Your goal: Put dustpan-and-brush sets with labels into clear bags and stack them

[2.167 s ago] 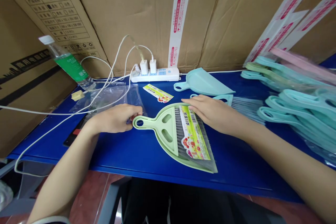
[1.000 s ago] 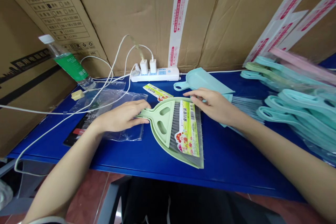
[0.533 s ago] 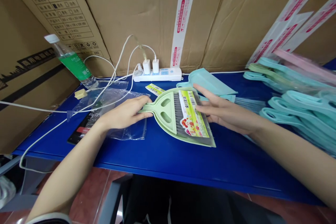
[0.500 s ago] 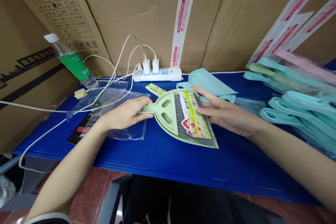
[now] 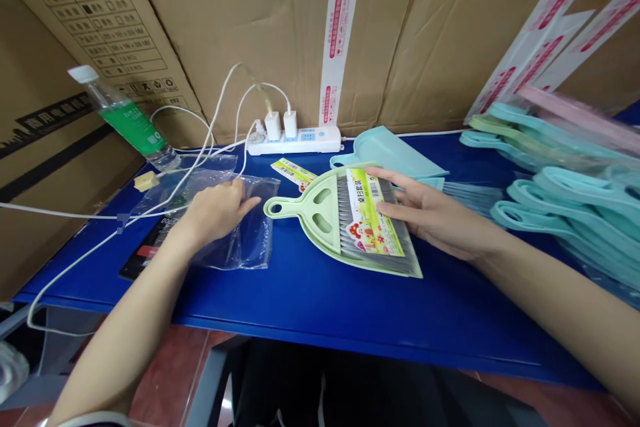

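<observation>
A light green dustpan (image 5: 320,243) with a matching brush (image 5: 325,203) nested in it is tilted above the blue table. A yellow-green printed card (image 5: 373,213) wraps the brush's grey bristles. My right hand (image 5: 435,213) grips the set at its wide right end, thumb on the card, some fingers hidden behind. The handle points left, free of my left hand (image 5: 215,210). That hand is over a clear plastic bag (image 5: 250,240), its thumb stretched apart from the bent fingers; whether it touches the bag is unclear.
Behind the set lie a light blue dustpan (image 5: 390,150), a blue brush (image 5: 470,195) and a loose card (image 5: 295,172). Several bagged sets (image 5: 565,213) are piled right. A power strip (image 5: 300,140), white cables, a water bottle (image 5: 133,127) and a dark box (image 5: 135,257) are around the left and back.
My left hand has let go of the green handle and moved left over the plastic bag. My right hand still holds the green set, whose handle is now bare.
</observation>
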A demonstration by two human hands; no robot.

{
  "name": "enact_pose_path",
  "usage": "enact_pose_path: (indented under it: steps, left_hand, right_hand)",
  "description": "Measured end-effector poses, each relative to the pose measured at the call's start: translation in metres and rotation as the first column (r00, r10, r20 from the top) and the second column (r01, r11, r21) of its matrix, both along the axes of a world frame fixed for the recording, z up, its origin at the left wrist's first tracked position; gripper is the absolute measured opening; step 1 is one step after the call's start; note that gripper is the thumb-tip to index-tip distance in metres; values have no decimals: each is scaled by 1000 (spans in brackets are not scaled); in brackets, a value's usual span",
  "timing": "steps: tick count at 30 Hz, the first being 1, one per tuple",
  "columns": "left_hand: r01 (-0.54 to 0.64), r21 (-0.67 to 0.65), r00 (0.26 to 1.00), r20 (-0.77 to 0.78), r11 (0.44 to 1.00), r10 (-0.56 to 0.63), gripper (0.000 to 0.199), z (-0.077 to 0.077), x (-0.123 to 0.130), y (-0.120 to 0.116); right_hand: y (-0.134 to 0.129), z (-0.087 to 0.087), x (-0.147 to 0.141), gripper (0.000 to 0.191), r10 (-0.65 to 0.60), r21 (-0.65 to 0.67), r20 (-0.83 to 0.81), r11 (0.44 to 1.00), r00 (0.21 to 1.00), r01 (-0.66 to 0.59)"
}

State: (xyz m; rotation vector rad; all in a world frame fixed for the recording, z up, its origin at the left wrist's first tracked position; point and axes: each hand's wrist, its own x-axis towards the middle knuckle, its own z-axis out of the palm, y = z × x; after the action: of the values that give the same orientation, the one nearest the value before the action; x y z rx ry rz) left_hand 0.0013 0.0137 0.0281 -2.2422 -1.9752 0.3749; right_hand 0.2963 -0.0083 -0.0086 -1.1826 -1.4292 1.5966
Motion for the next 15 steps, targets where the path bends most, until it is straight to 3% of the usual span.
enact_pose_path:
  steps: [4,15]
  left_hand:
    - [10,-118,998,-65,993,-18,32,-2,6,-2]
    - [-9,-130,998,-64,991,1,31,-1,10,-3]
  right_hand:
    - [0,0,0,77,11,6,7,1000,1000,-11]
    - [-2,1,-2,73,19,-8,24,1000,1000,-19]
